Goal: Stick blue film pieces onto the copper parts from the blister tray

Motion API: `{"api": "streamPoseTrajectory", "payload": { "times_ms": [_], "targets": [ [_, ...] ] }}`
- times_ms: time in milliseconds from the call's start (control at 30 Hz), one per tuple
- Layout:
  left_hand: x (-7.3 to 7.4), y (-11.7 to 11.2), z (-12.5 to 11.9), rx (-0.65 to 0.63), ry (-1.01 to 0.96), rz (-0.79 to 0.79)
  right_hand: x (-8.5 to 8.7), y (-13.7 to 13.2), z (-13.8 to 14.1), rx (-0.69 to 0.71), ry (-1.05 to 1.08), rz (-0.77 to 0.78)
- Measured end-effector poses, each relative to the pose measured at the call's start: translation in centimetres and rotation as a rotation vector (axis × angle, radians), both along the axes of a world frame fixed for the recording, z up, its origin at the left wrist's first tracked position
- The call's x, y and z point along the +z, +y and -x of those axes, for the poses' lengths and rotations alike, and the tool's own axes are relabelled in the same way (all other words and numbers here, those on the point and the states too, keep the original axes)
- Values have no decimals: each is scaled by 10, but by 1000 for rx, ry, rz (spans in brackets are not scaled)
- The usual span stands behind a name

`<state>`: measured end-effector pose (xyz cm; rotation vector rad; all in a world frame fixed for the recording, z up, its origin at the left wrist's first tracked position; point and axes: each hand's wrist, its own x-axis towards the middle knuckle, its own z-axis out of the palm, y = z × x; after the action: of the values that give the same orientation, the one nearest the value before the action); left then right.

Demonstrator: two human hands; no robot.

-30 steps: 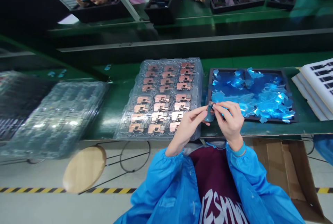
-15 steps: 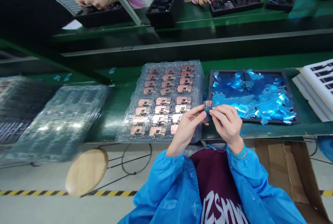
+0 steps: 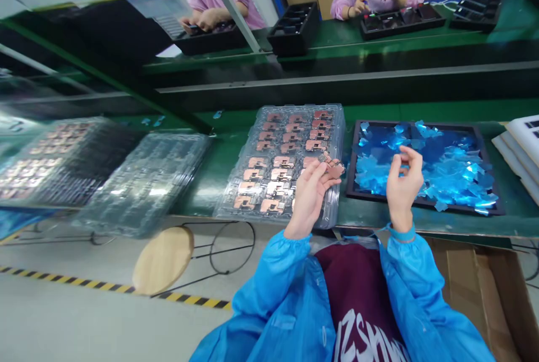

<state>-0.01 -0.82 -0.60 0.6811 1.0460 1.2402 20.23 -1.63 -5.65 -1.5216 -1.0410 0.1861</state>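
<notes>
My left hand (image 3: 309,196) grips a copper-coloured circuit board (image 3: 334,169) between thumb and fingers, over the right edge of a clear plastic tray (image 3: 231,192). That tray holds rows of similar boards (image 3: 254,175) in its pockets. My right hand (image 3: 404,185) is raised over a dark shallow tray (image 3: 357,193) heaped with torn pieces of blue film (image 3: 458,182). Its thumb and fingers are curled together; whether a bit of film is between them cannot be made out against the blue behind.
Clear plastic trays (image 3: 145,182) are stacked to the left, beside a stack of board-filled trays (image 3: 63,149). White foam sheets (image 3: 520,154) lie at the right. Below are a round wooden stool (image 3: 164,261) and an open cardboard box (image 3: 484,289). Co-workers in pink sleeves (image 3: 345,0) work across the bench.
My hands have parted: the right moved right over the film tray, while the left kept the board and turned it. Blue film seen at the board earlier is no longer on it. The view shifted left.
</notes>
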Motion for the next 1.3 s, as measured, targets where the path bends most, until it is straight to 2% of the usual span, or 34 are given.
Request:
{"api": "streamPoseTrajectory", "payload": {
  "times_ms": [100,167,200,267,367,433,500,567,667,733,833,933,1133,1233,1300],
  "targets": [
    [-3,2,-2,11,18,-3,-11,17,-15,-2,-164,115],
    [-5,2,-4,42,57,-22,-10,16,-9,42,-244,126],
    [-6,2,-6,56,83,-31,-7,13,-1,110,-247,116],
    [-9,1,-10,65,129,-51,3,3,18,341,-188,105],
    [-9,-3,-11,37,164,-94,20,-12,44,641,-33,162],
    [-5,-7,-4,35,208,-145,29,-17,51,713,41,196],
    [3,-11,15,41,303,-201,34,-19,51,759,60,208],
    [14,-16,47,19,477,-268,35,-19,46,766,45,220],
    [26,-20,107,-54,848,-386,33,-19,37,710,62,249],
    [27,-20,142,-127,1048,-425,30,-20,34,687,81,263],
    [22,-17,173,-281,1142,-367,28,-22,34,689,79,270],
    [16,-15,179,-366,1197,-324,30,-24,35,712,60,280],
    [12,-18,178,-443,1362,-457,28,-24,34,699,62,279],
    [16,-23,179,-475,1426,-463,25,-24,33,695,81,271],
    [27,-20,177,-453,1463,-483,24,-24,33,691,88,253]
  ]
}}
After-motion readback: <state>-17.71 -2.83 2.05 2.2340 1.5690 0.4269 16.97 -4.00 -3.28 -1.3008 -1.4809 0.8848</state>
